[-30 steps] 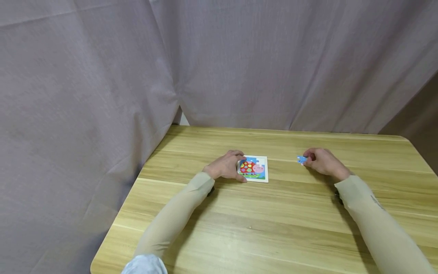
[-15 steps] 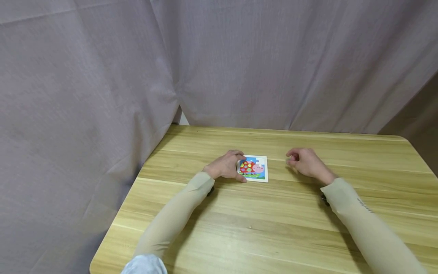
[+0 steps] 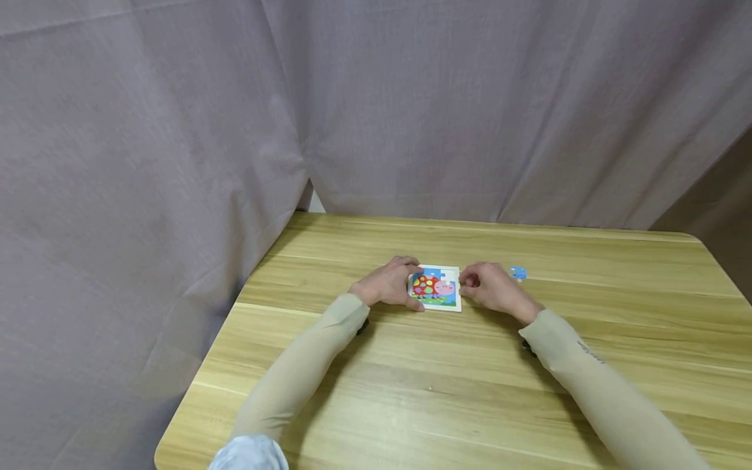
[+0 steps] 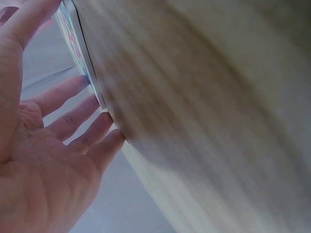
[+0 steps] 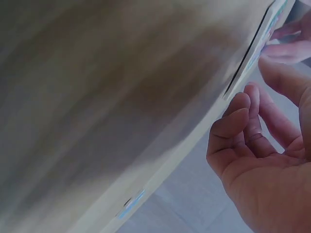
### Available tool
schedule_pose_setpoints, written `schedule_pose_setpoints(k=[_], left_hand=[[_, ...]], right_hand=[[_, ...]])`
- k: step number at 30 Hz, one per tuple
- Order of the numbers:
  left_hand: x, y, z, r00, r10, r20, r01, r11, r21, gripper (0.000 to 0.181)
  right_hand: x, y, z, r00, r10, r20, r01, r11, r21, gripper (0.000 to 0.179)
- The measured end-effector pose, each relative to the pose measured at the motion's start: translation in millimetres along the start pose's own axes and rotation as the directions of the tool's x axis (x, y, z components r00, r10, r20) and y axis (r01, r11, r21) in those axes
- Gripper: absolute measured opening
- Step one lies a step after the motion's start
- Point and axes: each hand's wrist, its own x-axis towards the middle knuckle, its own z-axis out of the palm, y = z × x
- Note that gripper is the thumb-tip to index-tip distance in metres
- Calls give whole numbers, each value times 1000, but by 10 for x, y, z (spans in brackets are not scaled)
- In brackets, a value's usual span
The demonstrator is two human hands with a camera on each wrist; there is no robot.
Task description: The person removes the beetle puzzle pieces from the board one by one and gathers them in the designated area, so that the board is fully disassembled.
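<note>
Texts, labels, brands, numbers, signs: none that you can read. Entry, single: one narrow, dark, slanting mark on the beige, close-fitting fabric sleeve of your right arm. Position: a little way up from the cuff edge, close to the sleeve's upper border in the head view, running lengthwise. Condition: too small and blurred; whether it is lettering or a figure, you cannot tell.

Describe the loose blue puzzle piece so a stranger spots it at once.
On the wooden table, find the right hand beside the framed puzzle. Just beyond that hand, to its right, lies the small blue piece, alone on the table rather than set in the puzzle.
</note>
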Motion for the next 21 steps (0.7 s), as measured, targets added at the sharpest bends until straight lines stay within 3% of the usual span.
schedule_pose_setpoints(k=[13, 21], left_hand=[[-3, 3, 5, 1000, 10, -3, -10, 1000, -9, 89], [-34, 15, -1, 995, 103, -9, -103, 995, -16, 67]], right_hand=[[61, -78, 84, 996, 18, 92, -18, 1000, -1, 25], [77, -105, 77, 995, 11, 98, -12, 1000, 11, 20]])
